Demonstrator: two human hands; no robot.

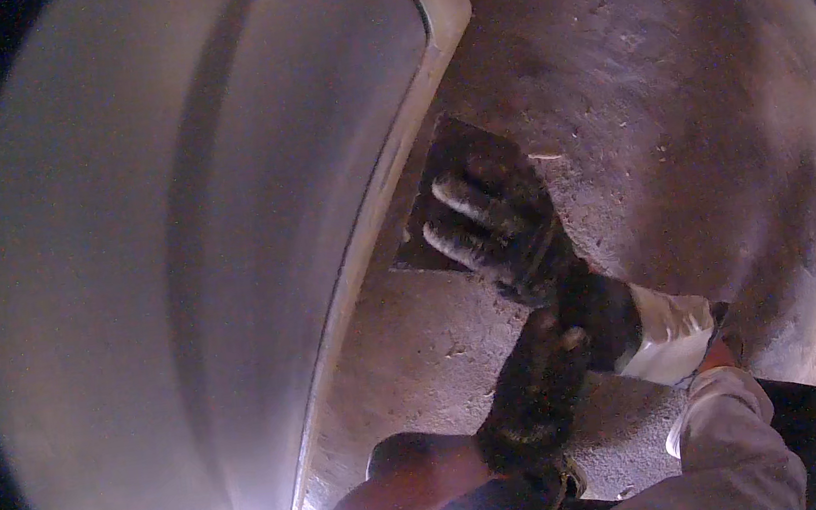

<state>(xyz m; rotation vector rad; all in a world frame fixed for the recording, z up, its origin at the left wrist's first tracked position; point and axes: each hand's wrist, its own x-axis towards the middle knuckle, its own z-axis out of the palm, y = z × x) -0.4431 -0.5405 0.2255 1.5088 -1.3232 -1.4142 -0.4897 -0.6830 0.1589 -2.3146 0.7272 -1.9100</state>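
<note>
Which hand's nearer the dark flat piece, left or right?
Right. The gloved right hand overlaps the dark flat piece in view; whether it grips it is unclear. The gloved left hand is farther off, back toward the person's body.

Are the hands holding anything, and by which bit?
I can't tell. The left hand is at the wrist of the right hand, maybe gripping the glove there. That hand overlaps a dark plate, but its grip, if any, is hidden.

Head-worn fisheye view, facing down, near the hands [536,386]
</note>
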